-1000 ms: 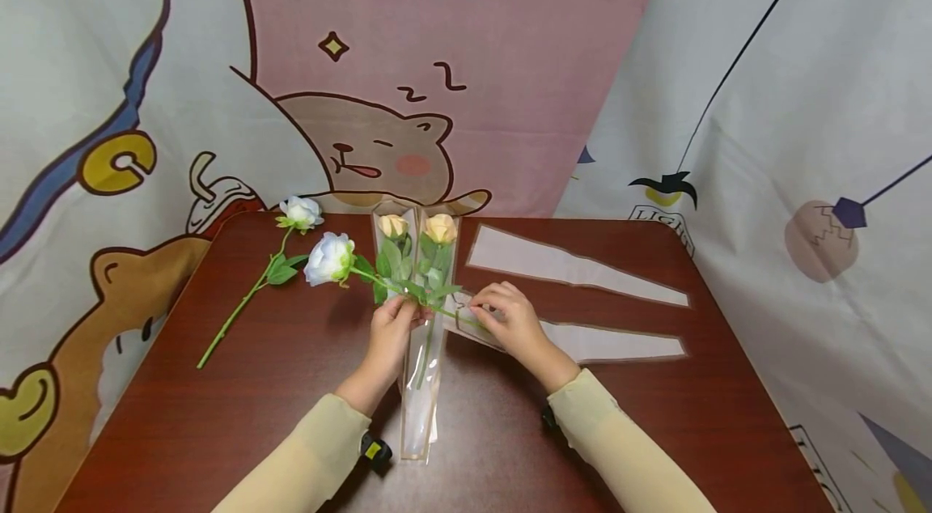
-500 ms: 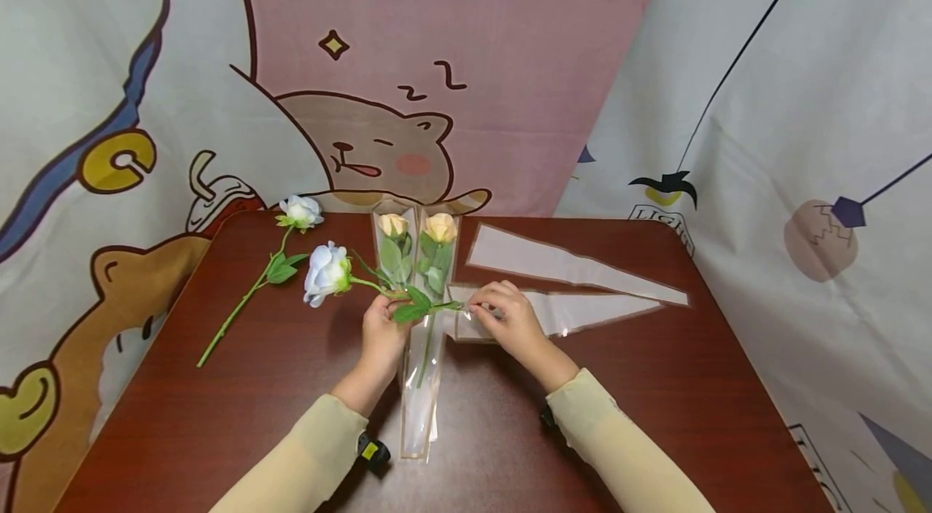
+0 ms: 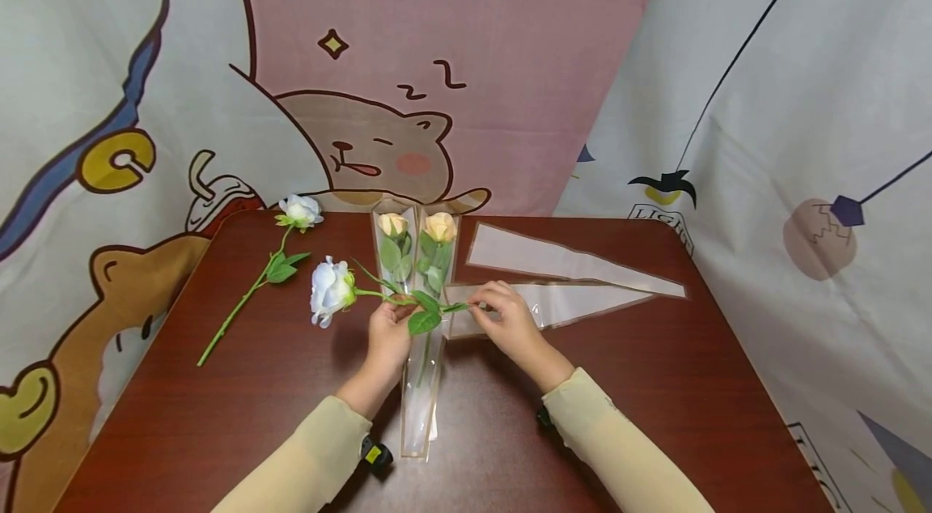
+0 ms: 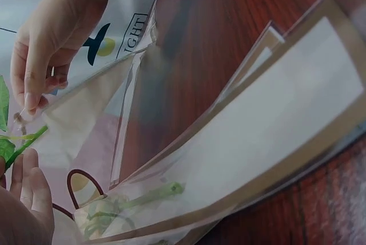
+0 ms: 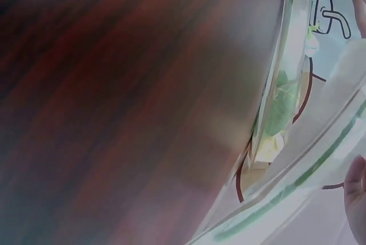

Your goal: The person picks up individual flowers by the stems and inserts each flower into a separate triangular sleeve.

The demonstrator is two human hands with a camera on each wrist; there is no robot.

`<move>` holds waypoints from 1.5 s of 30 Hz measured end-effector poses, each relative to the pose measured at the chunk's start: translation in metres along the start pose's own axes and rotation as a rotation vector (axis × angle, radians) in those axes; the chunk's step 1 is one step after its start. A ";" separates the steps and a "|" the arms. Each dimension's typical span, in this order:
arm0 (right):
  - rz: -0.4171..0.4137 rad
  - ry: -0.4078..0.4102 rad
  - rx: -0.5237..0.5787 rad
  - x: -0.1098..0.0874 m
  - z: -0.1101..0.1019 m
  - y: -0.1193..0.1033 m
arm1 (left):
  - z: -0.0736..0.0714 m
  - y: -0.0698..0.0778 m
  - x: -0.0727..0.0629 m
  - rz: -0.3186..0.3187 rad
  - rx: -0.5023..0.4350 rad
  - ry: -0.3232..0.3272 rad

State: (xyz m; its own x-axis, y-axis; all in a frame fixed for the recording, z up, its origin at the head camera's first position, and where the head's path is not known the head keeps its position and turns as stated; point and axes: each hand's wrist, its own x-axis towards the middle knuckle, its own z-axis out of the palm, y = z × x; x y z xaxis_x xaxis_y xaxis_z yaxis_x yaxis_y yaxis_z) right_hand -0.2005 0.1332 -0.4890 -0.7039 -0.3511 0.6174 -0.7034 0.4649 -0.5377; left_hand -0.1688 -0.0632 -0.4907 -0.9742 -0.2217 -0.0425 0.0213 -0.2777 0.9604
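Note:
A pale blue-white artificial rose [image 3: 332, 292] points its bloom leftward above the table. My left hand [image 3: 389, 335] grips it by the stem near the leaves. With thumb and fingertips, my right hand [image 3: 506, 319] pinches the mouth of a clear flower sleeve [image 3: 590, 304] with a white panel and brown border. In the right wrist view, the green stem [image 5: 314, 168] shows through the translucent plastic. The left wrist view has the right hand [image 4: 51, 44] above the stem and the left fingers [image 4: 40, 190] below it. The leaves are outside the sleeve.
Two peach roses [image 3: 440, 228] lie in clear sleeves under the left hand. A second blue-white rose [image 3: 300, 211] lies at the table's left. Another flat sleeve [image 3: 546, 254] is behind the right hand. A patterned cloth [image 3: 510, 52] hangs behind the table [image 3: 619, 432].
The rose has turned level and shifted slightly right, its bloom dropping lower. Its sleeve has swung so the tip lies farther back, against the other flat sleeve. The right hand keeps its pinch.

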 end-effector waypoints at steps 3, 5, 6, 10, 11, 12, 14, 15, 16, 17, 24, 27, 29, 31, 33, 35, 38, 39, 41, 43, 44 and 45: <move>-0.004 -0.007 0.009 0.002 0.002 -0.002 | 0.001 -0.001 -0.001 0.005 0.008 -0.012; -0.004 -0.010 0.023 0.003 0.003 -0.004 | 0.002 -0.001 -0.002 0.007 0.005 -0.020; -0.008 -0.009 0.029 0.003 0.003 -0.004 | 0.002 -0.001 -0.002 0.006 0.004 -0.023; -0.014 -0.002 0.031 0.004 0.003 -0.006 | 0.003 -0.002 -0.003 0.015 -0.012 -0.025; -0.016 0.001 0.028 0.004 0.003 -0.006 | 0.003 -0.003 -0.003 0.022 -0.008 -0.022; -0.018 0.003 0.026 0.004 0.003 -0.006 | 0.002 -0.003 -0.004 0.030 -0.001 -0.019; -0.018 0.006 0.025 0.004 0.003 -0.007 | 0.002 -0.003 -0.004 0.049 0.012 -0.009; -0.019 0.006 0.028 0.004 0.003 -0.007 | 0.002 -0.003 -0.004 0.054 0.023 -0.005; -0.020 0.007 0.034 0.003 0.002 -0.007 | 0.001 -0.002 -0.003 0.060 0.032 -0.001; -0.020 0.009 0.038 0.003 0.002 -0.006 | 0.001 -0.002 -0.003 0.056 0.032 -0.001; -0.027 0.015 0.054 0.000 0.000 0.000 | -0.002 0.001 0.000 0.011 -0.005 -0.009; -0.035 0.006 0.061 -0.001 -0.001 0.000 | -0.003 0.002 0.001 0.033 0.071 0.014; -0.041 0.004 0.061 -0.001 -0.001 0.000 | -0.003 0.002 0.001 0.054 0.131 0.032; -0.049 0.005 0.062 -0.002 -0.001 0.000 | -0.003 0.001 0.002 0.064 0.150 0.048; -0.057 0.007 0.064 -0.002 -0.001 0.001 | -0.004 0.001 0.002 0.066 0.151 0.063; -0.064 0.007 0.066 -0.002 -0.001 0.002 | -0.004 -0.001 0.003 0.058 0.111 0.064; -0.070 0.008 0.052 -0.002 -0.001 0.003 | -0.005 -0.003 0.004 0.036 0.047 0.054; -0.068 0.008 0.046 -0.002 -0.001 0.003 | -0.005 -0.003 0.004 0.028 0.029 0.047; -0.060 0.009 0.031 -0.001 -0.002 0.002 | -0.005 -0.004 0.004 0.020 0.001 0.031; -0.051 0.009 0.017 -0.001 -0.002 0.002 | -0.005 -0.003 0.004 0.023 -0.016 0.011; -0.048 0.010 0.011 0.000 -0.003 0.003 | -0.005 -0.002 0.004 0.022 -0.028 -0.003; -0.046 0.011 0.006 0.000 -0.003 0.003 | -0.005 0.000 0.004 0.023 -0.048 -0.016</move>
State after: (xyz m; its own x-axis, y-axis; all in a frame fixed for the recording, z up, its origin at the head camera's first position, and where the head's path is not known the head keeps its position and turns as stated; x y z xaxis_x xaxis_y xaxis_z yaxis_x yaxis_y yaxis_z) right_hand -0.2019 0.1365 -0.4890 -0.6696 -0.3633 0.6479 -0.7358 0.4436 -0.5117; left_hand -0.1713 -0.0689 -0.4928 -0.9767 -0.2141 -0.0156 0.0544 -0.3170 0.9469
